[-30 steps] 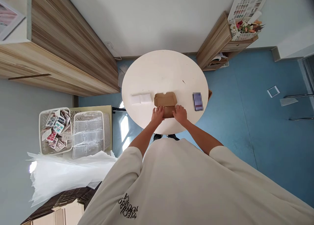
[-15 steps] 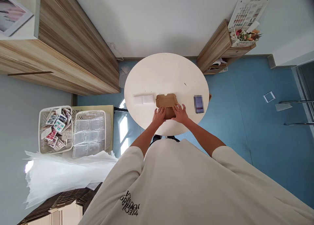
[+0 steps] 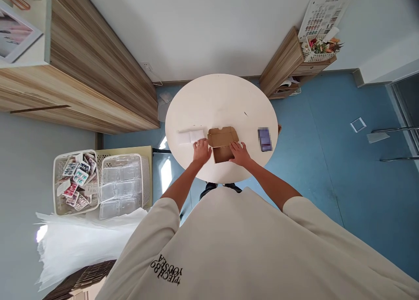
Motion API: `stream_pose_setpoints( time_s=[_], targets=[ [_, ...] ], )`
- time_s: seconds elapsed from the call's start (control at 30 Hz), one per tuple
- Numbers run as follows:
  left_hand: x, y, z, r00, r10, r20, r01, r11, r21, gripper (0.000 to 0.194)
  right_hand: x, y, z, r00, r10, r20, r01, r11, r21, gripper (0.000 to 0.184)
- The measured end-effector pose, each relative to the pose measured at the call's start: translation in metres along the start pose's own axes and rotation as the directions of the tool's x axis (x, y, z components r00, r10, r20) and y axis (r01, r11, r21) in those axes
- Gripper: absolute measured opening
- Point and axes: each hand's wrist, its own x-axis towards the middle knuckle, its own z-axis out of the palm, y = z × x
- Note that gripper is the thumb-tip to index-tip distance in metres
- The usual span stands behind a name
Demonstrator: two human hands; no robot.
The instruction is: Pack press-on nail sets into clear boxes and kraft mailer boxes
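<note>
A small brown cardboard box (image 3: 223, 155) lies on the round white table (image 3: 219, 95), its lid folded back and the inside showing. My right hand (image 3: 240, 154) grips its right side, fingers over the edge. To the box's left, my left hand (image 3: 202, 151) is off the box with fingers stretched forward and somewhat apart, holding nothing that I can see. Just beyond those fingertips lies a flat white packet or folded sheet (image 3: 191, 137). A blurred purple item (image 3: 265, 139) lies at the table's right side.
Left of me, a white basket of colourful nail sets (image 3: 77, 178) stands beside a basket of clear plastic boxes (image 3: 120, 182). White sheets (image 3: 81, 243) and folded cardboard (image 3: 85, 276) lie nearer. A wooden cabinet (image 3: 108, 56) and a small shelf (image 3: 281, 64) flank the table.
My left hand has let go of the box and moved left toward the white packet. My right hand stays on the box's right side. The view has shifted slightly.
</note>
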Motion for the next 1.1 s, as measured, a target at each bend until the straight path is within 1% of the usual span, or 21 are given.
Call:
stream_pose_setpoints(
  time_s=[0.03, 0.07, 0.1, 0.2, 0.27, 0.33, 0.5, 0.6, 0.7, 0.8, 0.9, 0.97, 1.03, 1.1],
  targets=[
    [0.008, -0.012, -0.007, 0.998, -0.069, -0.014, 0.069, 0.997, 0.016, 0.053, 0.0, 0.0, 0.0, 1.0, 0.002, 0.009, -0.002, 1.0, 0.004, 0.092],
    [0.016, -0.024, -0.013, 0.994, -0.105, -0.008, 0.105, 0.994, 0.036, 0.054, 0.0, 0.0, 0.001, 1.0, 0.004, 0.015, -0.004, 1.0, 0.008, 0.092],
    [0.025, -0.035, -0.017, 0.994, -0.105, 0.021, 0.104, 0.993, 0.057, 0.056, 0.0, 0.0, 0.002, 1.0, 0.006, 0.02, -0.006, 1.0, 0.01, 0.092],
    [0.049, -0.061, -0.021, 0.989, -0.036, 0.141, 0.021, 0.994, 0.106, 0.059, 0.0, -0.001, 0.003, 1.0, 0.016, 0.022, -0.016, 1.0, 0.012, 0.092],
    [0.061, -0.069, -0.017, 0.981, 0.019, 0.191, -0.043, 0.991, 0.126, 0.064, -0.001, -0.001, 0.003, 1.0, 0.018, 0.02, -0.018, 1.0, 0.014, 0.092],
    [0.07, -0.072, -0.011, 0.977, 0.05, 0.208, -0.08, 0.987, 0.139, 0.067, -0.001, -0.001, 0.003, 1.0, 0.017, 0.021, -0.017, 1.0, 0.017, 0.092],
    [0.081, -0.072, 0.001, 0.975, 0.08, 0.208, -0.124, 0.97, 0.208, 0.066, -0.001, -0.002, 0.002, 0.999, 0.025, 0.035, -0.026, 0.999, 0.026, 0.094],
    [0.084, -0.073, 0.003, 0.969, 0.096, 0.226, -0.15, 0.96, 0.235, 0.066, -0.002, -0.002, 0.002, 0.999, 0.034, 0.041, -0.035, 0.999, 0.024, 0.094],
    [0.084, -0.071, 0.001, 0.966, 0.103, 0.237, -0.156, 0.964, 0.217, 0.065, -0.002, -0.003, 0.001, 0.999, 0.034, 0.038, -0.035, 0.999, 0.019, 0.093],
    [0.085, -0.064, -0.009, 0.978, 0.066, 0.198, -0.098, 0.983, 0.157, 0.063, -0.003, -0.004, 0.001, 0.999, 0.032, 0.03, -0.033, 0.999, 0.03, 0.092],
    [0.086, -0.053, -0.028, 0.992, 0.02, 0.125, -0.032, 0.995, 0.094, 0.06, -0.003, -0.004, 0.001, 0.999, 0.033, 0.011, -0.034, 0.999, 0.043, 0.092],
    [0.086, -0.042, -0.043, 0.999, 0.006, 0.044, -0.008, 0.998, 0.061, 0.057, -0.004, -0.003, 0.002, 0.999, 0.031, -0.007, -0.031, 0.998, 0.047, 0.092],
    [0.083, -0.028, -0.054, 0.999, 0.005, -0.038, -0.003, 0.999, 0.043, 0.056, -0.004, -0.002, 0.002, 0.999, 0.028, -0.023, -0.026, 0.998, 0.051, 0.092],
    [0.076, -0.011, -0.056, 0.996, 0.035, -0.08, -0.032, 0.999, 0.032, 0.056, -0.006, -0.002, 0.003, 0.999, 0.028, -0.035, -0.026, 0.998, 0.054, 0.091]
  ],
)
